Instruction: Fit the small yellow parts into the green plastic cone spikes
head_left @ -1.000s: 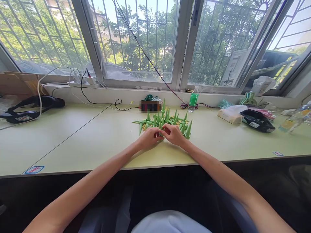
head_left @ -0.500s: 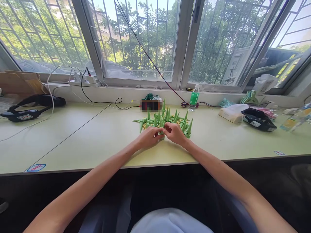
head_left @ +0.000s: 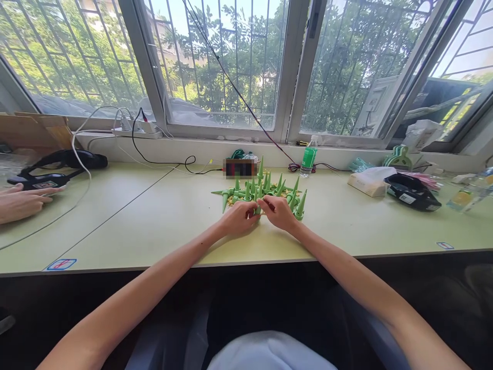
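Smooth, tapering green cones [head_left: 300, 206], apparently plastic, some upright and others tilted or lying flat, form a spiky heap on your pale, smooth counter [head_left: 134, 236]. Small yellow pieces [head_left: 230, 202] lie scattered among them. A green piece [head_left: 258, 210] of the same colour sits at the heap's near side, between your two hands; its full shape is partly hidden by fingers. Your left hand [head_left: 242, 217] grips it from the left, and your right hand [head_left: 280, 213] pinches it from the right, fingertips nearly meeting. The remaining cones lie just beyond your hands, spreading left and right. Farther off stands a clear, cylindrical bottle [head_left: 308, 156] with a green label.
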Demonstrator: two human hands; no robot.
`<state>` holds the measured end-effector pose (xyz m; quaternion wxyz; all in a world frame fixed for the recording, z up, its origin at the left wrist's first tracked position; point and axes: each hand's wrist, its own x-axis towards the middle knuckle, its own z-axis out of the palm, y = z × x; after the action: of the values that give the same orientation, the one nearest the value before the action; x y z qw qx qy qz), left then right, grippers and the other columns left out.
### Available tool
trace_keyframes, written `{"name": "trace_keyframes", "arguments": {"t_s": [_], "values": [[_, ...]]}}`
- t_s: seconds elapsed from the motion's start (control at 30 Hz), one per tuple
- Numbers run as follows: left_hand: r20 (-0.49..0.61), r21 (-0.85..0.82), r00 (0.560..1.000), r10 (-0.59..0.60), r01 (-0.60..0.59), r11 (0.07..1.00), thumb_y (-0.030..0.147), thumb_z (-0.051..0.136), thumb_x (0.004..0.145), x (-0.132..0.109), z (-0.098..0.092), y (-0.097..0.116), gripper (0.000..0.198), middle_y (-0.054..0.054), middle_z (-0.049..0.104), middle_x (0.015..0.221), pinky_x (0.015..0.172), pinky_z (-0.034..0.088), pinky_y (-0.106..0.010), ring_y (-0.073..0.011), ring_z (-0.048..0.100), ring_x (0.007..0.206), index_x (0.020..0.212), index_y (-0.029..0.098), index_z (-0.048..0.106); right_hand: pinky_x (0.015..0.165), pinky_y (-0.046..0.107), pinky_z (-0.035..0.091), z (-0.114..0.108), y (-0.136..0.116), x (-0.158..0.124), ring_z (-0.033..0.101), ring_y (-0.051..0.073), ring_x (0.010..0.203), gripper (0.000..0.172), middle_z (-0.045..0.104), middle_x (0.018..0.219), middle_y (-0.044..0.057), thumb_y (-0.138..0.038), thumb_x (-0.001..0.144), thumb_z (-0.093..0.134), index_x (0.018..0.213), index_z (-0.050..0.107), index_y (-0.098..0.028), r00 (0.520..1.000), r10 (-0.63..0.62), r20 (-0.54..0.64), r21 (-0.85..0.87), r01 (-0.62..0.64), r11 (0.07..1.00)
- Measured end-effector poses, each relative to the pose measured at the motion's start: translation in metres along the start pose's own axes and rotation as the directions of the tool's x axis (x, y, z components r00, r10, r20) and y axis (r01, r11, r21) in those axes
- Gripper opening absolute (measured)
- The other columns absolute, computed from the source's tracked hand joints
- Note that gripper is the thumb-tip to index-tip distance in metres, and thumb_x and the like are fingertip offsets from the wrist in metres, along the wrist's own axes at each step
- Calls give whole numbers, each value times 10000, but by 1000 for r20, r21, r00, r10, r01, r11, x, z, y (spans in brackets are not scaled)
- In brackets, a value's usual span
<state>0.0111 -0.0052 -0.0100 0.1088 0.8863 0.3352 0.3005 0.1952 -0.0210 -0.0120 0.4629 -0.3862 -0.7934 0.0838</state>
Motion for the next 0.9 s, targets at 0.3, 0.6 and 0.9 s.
{"name": "trace_keyframes", "arguments": {"t_s": [0.3,0.6,0.9], "values": [[-162,10,986,-49,51,999,322,604,783,-2,-24,3,279,35,494,553,541,335,-235,-86,398,520,608,183,436,612,263,366,2,4,0,468,122,540,604,493,580,-10,-604,1015,203,798,574,-179,998,47,-50,79,-43,996],[-227,228,895,-384,432,872,363,651,735,21,-90,-35,215,-39,657,659,585,374,-260,-171,576,669,632,182,601,629,264,379,8,6,-2,513,132,556,590,515,553,-7,-566,1025,241,736,583,-182,998,5,66,87,-11,996],[-242,199,719,-652,694,692,323,686,716,17,-79,-84,154,-93,730,820,601,466,-260,-207,658,762,727,171,662,641,250,379,12,6,-5,521,125,545,558,523,538,-9,-491,1039,288,699,601,-179,981,-31,190,53,21,998]]}}
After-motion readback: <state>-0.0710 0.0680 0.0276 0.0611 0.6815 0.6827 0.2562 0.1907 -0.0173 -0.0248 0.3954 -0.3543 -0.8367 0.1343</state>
